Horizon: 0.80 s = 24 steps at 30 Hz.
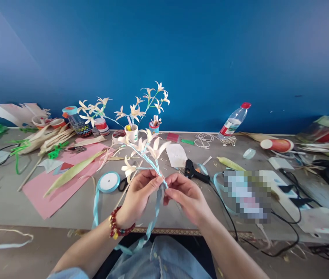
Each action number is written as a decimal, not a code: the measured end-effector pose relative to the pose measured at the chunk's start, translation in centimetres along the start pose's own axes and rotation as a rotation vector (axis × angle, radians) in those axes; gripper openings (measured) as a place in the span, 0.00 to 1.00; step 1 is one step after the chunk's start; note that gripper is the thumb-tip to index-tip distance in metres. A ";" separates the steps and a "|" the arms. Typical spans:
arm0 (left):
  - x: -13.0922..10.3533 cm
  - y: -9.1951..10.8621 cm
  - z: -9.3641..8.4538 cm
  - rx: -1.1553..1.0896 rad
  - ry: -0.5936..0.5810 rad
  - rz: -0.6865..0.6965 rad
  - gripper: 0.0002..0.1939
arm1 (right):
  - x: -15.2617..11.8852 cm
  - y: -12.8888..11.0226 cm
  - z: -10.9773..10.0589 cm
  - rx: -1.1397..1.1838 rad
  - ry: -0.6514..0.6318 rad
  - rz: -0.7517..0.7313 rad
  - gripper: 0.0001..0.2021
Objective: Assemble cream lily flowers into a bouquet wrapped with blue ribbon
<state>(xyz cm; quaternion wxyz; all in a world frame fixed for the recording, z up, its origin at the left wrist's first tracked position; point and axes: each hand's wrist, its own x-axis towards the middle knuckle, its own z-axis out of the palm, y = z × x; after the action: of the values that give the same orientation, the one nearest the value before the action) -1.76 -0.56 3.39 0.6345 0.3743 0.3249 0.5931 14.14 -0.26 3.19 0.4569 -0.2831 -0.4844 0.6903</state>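
Observation:
A spray of cream artificial flowers (156, 149) on a pale blue wrapped stem leans up and left above the table. My left hand (145, 188), with a red bead bracelet on its wrist, pinches the stem. Close beside it, the fingers of my right hand (184, 193) are closed at the stem's lower end, where light blue ribbon (157, 207) meets it. From there the ribbon hangs in a loop over my lap and rises toward a ribbon spool (108, 182) left of my hands.
Behind, a white cup (131, 133) holds more flower sprays. A black glue gun (195, 172) lies right of my hands, its cable trailing. Pink paper (44, 197) and dried husks (74, 174) cover the left. A water bottle (233, 121) stands near the wall; a power strip (283, 197) lies right.

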 end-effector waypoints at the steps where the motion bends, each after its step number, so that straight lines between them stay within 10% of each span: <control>1: 0.0 -0.1 0.2 -0.020 0.005 0.002 0.10 | 0.0 0.1 -0.1 0.049 -0.028 0.010 0.14; 6: -0.4 0.0 1.3 -0.098 0.057 0.024 0.11 | 0.3 0.6 -0.2 0.234 -0.134 0.013 0.25; 11: -0.6 0.2 2.1 -0.141 0.125 0.075 0.13 | 0.7 1.4 -0.3 0.394 -0.188 0.038 0.16; 18: -0.4 -0.8 2.5 -0.096 0.189 0.187 0.11 | 0.5 3.5 2.0 0.406 0.106 -0.137 0.11; 24: -0.1 -1.8 1.3 0.006 0.153 0.255 0.06 | 0.5 3.2 4.0 0.604 0.289 -0.003 0.08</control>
<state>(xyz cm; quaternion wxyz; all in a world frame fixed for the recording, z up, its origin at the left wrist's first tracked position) 0.26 -0.77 2.54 0.5264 0.3680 0.3239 0.6947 9.50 -1.79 1.74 0.5851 -0.2291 -0.1884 0.7548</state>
